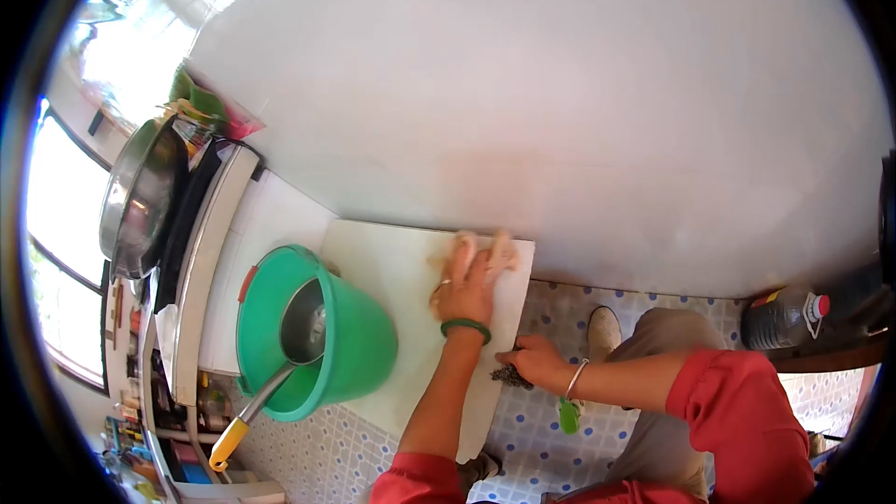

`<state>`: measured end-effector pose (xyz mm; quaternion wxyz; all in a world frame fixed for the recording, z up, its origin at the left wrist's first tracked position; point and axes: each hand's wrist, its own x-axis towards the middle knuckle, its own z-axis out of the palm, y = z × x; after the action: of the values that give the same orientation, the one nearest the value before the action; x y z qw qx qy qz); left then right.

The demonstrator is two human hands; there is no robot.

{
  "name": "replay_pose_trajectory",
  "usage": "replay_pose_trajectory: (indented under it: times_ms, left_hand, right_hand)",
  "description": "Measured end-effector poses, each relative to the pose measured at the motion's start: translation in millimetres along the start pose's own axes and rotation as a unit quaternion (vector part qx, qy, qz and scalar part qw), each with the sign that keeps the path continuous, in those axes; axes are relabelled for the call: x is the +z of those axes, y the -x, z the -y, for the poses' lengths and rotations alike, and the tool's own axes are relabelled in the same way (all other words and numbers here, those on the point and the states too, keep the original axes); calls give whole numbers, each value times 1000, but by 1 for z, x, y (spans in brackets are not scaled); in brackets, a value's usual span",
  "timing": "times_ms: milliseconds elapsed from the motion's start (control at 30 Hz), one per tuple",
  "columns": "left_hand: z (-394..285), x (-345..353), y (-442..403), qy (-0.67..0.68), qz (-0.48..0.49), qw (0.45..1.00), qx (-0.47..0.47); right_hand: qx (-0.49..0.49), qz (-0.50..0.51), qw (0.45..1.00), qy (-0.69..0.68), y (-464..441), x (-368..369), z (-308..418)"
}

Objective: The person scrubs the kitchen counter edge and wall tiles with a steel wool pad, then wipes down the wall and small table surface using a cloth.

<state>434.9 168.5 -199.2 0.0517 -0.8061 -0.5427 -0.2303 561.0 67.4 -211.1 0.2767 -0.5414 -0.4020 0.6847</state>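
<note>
My left hand (467, 294), with a dark green bangle at its wrist, presses a pale beige cloth (504, 250) against the white counter top (397, 252) near the wall. The cloth bunches around and beyond the fingers, blurred by motion. Just past the counter's right edge, my right hand (537, 361) is closed around a dark, tangled scouring pad (511, 375), which pokes out below the fingers. A pale bracelet circles the right wrist, and a bright green tag (569, 416) hangs beneath it. Left of my left arm stands a green bucket (364, 345).
A metal ladle (303, 322) with a yellow-ended handle leans inside the bucket. At far left, a large steel basin (140, 201) rests on the stove (210, 252). A plastic jug with a red cap (779, 317) stands by the wall at right, above the patterned floor (560, 317).
</note>
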Motion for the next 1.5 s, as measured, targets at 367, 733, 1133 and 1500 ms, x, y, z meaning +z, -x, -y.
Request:
replay_pose_trajectory:
  times_ms: [367,733,1133,1500]
  left_hand:
    - [77,3,-28,-108,-83,861,-489]
    - [199,16,-108,-40,-155,737,-656]
    - [199,76,-62,119,-180,915,-341]
    - [-21,-18,3,150,99,965,-189]
  right_hand:
    - [18,-7,998,57,7,0,9]
    - [54,-8,993,103,8,-2,19]
    - [84,12,993,76,7,6,21]
    - [-14,-19,998,54,6,5,13]
